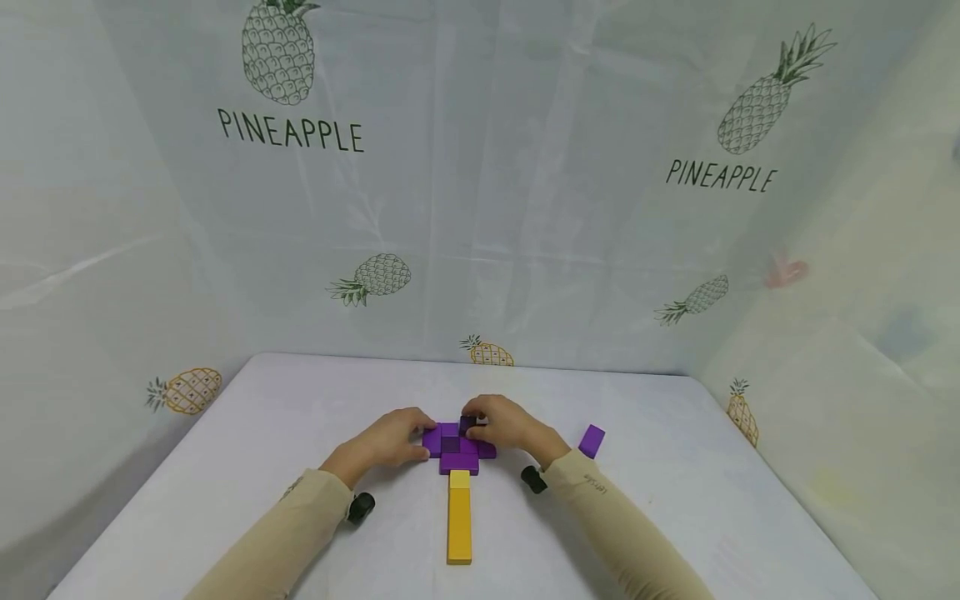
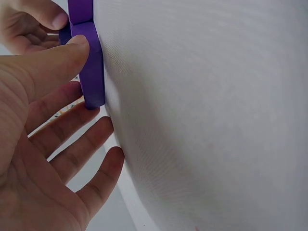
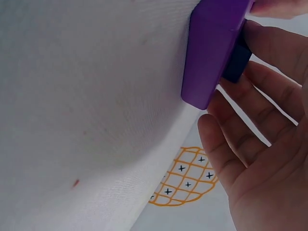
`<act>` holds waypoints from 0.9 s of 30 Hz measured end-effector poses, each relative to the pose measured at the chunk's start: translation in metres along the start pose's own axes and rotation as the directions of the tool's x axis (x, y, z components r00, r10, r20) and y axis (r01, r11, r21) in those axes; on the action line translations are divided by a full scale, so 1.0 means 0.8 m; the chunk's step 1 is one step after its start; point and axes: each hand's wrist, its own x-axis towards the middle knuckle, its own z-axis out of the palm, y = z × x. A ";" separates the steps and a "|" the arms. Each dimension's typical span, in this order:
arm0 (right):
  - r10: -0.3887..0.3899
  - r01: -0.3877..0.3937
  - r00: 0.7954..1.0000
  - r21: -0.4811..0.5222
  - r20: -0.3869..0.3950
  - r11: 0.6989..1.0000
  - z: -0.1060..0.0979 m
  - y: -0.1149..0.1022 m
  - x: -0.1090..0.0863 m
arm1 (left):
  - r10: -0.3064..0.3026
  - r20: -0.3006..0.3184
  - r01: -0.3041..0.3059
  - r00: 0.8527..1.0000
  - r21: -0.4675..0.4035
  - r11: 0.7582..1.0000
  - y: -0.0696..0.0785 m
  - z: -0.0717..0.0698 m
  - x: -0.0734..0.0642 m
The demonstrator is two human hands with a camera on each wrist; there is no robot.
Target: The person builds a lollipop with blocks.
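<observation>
Several purple blocks (image 1: 459, 464) lie together on the white table, with a dark block (image 1: 450, 444) among them. At the cluster's left end, my left hand (image 1: 388, 437) holds a purple block (image 2: 91, 72) between thumb and fingers. My right hand (image 1: 510, 423) pinches another small dark block (image 1: 467, 423) at the far right of the cluster. In the right wrist view this dark block (image 3: 237, 62) is against the upper face of a purple block (image 3: 209, 57). A yellow strip of blocks (image 1: 459, 525) runs from the cluster toward the near edge.
A loose purple block (image 1: 592, 441) lies to the right, beyond my right forearm. Black wrist cameras (image 1: 361, 507) hang by both sleeves. A pineapple-print curtain (image 1: 480, 208) stands behind the white table (image 1: 360, 383) and along its sides.
</observation>
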 end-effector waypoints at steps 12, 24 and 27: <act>0.008 -0.009 0.999 0.038 0.048 0.999 0.002 -0.002 0.001 | 0.011 -0.004 -0.011 1.000 -0.009 1.000 0.001 -0.001 -0.002; 0.000 -0.003 0.999 0.045 0.051 0.999 0.003 -0.002 0.001 | 0.006 0.004 -0.006 1.000 0.000 1.000 0.001 -0.001 -0.001; 0.001 -0.004 0.999 0.049 0.049 0.999 0.005 -0.002 0.001 | 0.006 0.006 -0.006 1.000 0.001 1.000 0.000 -0.001 -0.001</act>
